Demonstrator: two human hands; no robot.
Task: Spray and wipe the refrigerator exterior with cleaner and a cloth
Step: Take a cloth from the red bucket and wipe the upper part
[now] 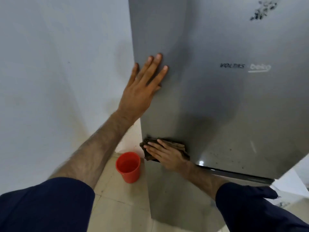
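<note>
A tall grey refrigerator (209, 101) fills the right half of the head view, with a brand logo on its door. My left hand (143, 87) lies flat and spread on the fridge's left side panel, holding nothing. Lower down, my right hand (165, 155) presses a folded brown cloth (177, 146) against the same side panel, near the seam between the upper and lower doors. No spray bottle is in view.
A red plastic cup (128, 167) holding liquid stands on the beige tiled floor (120, 210) just left of the fridge's base. A pale blue wall (58, 81) runs close along the fridge's left side, leaving a narrow gap.
</note>
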